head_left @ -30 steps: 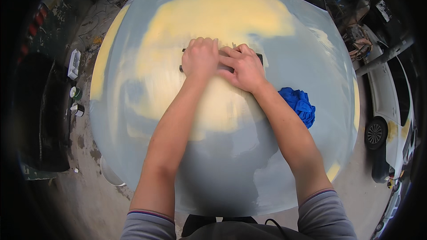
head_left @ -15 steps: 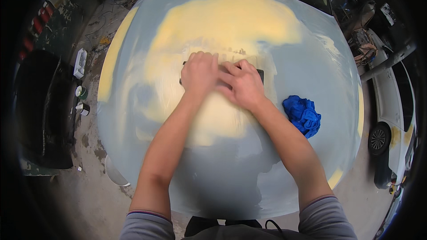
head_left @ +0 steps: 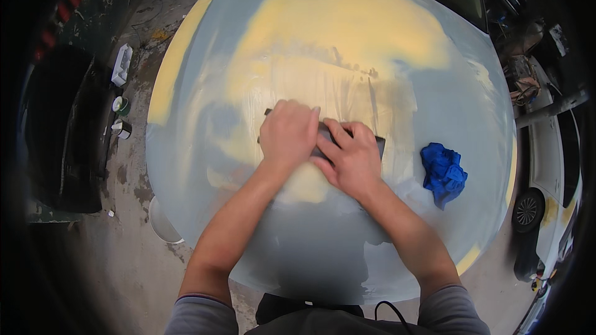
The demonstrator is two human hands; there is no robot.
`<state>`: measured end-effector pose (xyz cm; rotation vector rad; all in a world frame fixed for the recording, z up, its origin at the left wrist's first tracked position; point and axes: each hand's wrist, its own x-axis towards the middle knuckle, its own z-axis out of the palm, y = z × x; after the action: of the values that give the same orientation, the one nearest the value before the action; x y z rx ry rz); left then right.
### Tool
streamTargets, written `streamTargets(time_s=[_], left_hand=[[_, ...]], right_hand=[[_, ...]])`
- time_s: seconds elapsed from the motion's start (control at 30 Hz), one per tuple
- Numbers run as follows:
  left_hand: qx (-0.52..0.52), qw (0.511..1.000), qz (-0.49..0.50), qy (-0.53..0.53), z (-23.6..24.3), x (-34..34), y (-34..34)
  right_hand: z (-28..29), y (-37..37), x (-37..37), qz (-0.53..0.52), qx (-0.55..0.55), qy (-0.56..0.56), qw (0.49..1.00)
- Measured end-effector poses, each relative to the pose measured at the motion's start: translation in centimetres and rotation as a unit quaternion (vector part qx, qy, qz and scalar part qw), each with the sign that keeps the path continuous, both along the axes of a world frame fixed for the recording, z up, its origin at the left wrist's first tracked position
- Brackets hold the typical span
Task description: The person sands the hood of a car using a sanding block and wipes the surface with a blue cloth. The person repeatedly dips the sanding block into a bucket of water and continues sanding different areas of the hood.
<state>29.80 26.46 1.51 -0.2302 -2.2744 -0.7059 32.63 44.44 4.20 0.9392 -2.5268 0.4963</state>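
Note:
A dark, long sanding block (head_left: 324, 142) lies flat on a car hood (head_left: 434, 105) coated in grey primer with yellowish filler patches. My left hand (head_left: 287, 133) is wrapped over the block's left end, knuckles up. On the right part of the block presses my right hand (head_left: 355, 156), its fingers bent over the top and the thumb along the near side. Most of the block is hidden under both hands; its dark middle and right end show. A pale, streaked filler patch (head_left: 335, 96) spreads beyond the block.
A crumpled blue cloth (head_left: 443, 174) rests on the hood to the right. Left of the hood, a white tray (head_left: 122, 65) and two small cans (head_left: 121, 128) stand by a dark car panel (head_left: 62, 136). A white car (head_left: 546, 167) is parked at the right.
Both hands have drawn the sanding block nearer to me across the filler, baring more of the patch beyond it. The whole view has also shifted somewhat.

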Motion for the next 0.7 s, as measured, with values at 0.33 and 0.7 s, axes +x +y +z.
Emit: streamTargets(time_s=[0.33,0.7], left_hand=[[-0.003,1.000,0.013,-0.024,2.2,-11.0,-6.1],[-0.013,0.998,0.044,-0.040,2.4,-10.1,-9.0]], right_hand=[[1.0,-7.5,-10.7,-0.045,-0.010,0.043,0.998],[1.8,-10.2,-8.7,-0.036,-0.002,0.014,0.999]])
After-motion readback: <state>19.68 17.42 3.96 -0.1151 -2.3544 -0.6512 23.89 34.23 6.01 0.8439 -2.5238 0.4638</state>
